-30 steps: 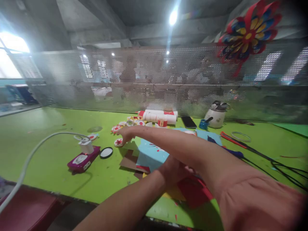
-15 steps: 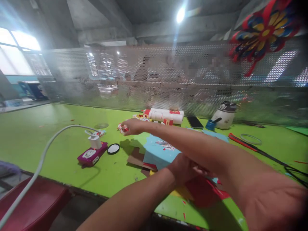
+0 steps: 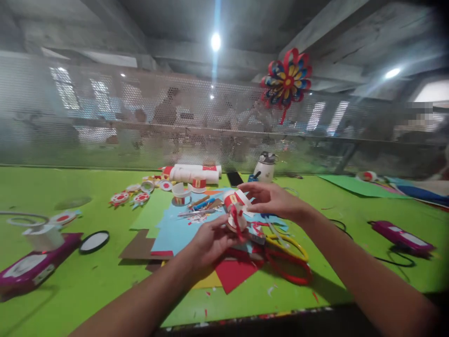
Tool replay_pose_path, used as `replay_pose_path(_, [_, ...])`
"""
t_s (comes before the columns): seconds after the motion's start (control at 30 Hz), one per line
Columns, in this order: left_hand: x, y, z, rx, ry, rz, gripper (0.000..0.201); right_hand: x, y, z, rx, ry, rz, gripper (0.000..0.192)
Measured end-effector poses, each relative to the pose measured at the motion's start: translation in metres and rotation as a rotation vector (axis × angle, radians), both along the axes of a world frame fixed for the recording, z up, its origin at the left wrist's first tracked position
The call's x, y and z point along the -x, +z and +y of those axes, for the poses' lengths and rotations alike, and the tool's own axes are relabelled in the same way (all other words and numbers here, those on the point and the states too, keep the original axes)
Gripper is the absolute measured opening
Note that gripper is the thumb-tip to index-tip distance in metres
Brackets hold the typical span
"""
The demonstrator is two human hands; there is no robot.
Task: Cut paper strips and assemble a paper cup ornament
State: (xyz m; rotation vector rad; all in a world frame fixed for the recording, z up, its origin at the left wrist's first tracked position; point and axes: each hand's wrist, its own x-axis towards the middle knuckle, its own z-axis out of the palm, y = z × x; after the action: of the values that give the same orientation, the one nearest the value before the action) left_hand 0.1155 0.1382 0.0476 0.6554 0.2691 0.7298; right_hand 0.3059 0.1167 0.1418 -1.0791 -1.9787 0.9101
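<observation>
Right hand (image 3: 271, 200) back from table's far side, now pinching paper rosette (image 3: 235, 211) with left hand (image 3: 210, 241).

A bright ceiling lamp (image 3: 215, 42) flares with a vertical streak; a second lamp (image 3: 392, 73) glows far right. The green surface (image 3: 70, 276) is evenly lit, shadows soft. Edges bend and darken; the far mesh screen (image 3: 105, 126) looks hazy.

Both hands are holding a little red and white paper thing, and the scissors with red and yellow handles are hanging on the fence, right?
Not quite. Both hands, left and right, do hold the little red and white paper piece, but the scissors lie flat on the green table, just right of the hands. The head view shows it.
</observation>
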Motion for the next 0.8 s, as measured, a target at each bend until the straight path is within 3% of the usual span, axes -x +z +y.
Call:
replay_pose_path(0.13, [0.001,0.006,-0.003,-0.013,-0.004,0.055,0.029,-0.018,-0.010,-0.018,-0.087,-0.051,-0.093,0.051])
replay_pose_path(0.37, [0.001,0.005,-0.006,-0.045,0.037,0.104,0.028,-0.011,-0.015,-0.037,-0.507,-0.123,-0.275,0.047])
replay_pose_path(0.7, [0.002,0.012,-0.011,-0.028,0.038,0.142,0.036,-0.024,-0.036,-0.036,-0.692,-0.287,-0.435,0.050])
replay_pose_path(0.8, [0.001,0.013,-0.013,-0.028,0.029,0.137,0.036,-0.016,-0.039,-0.037,-0.712,-0.273,-0.458,0.050])
